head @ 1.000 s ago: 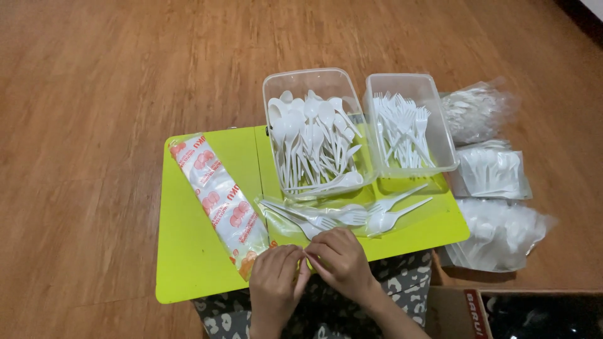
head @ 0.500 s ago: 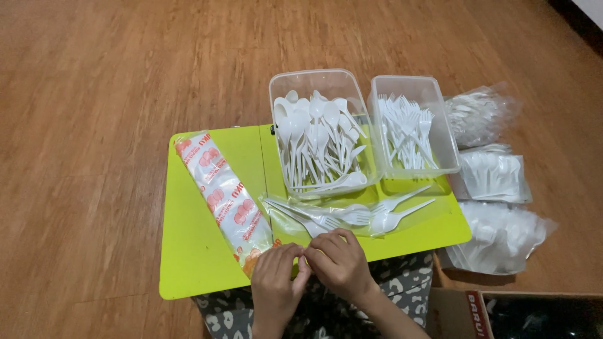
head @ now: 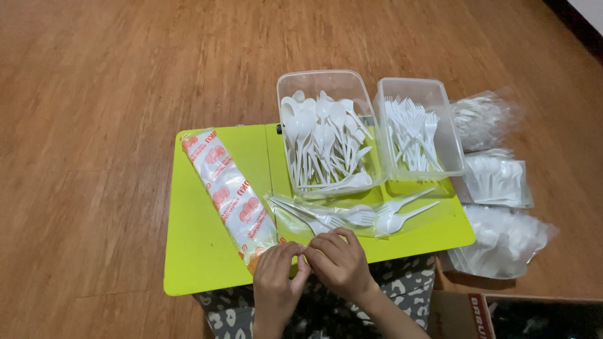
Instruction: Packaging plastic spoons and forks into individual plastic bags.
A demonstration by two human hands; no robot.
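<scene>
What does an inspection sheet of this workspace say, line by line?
Surface: lime-green table on a wooden floor.
Job's things: printed plastic sleeve; loose cutlery in clear wrap.
Clutter: spoon tub, fork tub, cutlery bags, cardboard box.
Grippers: left hand and right hand meet, fingers pinched at the sleeve's near end.
Cables: nothing seen.
Surroundings: patterned cloth under the table edge.
</scene>
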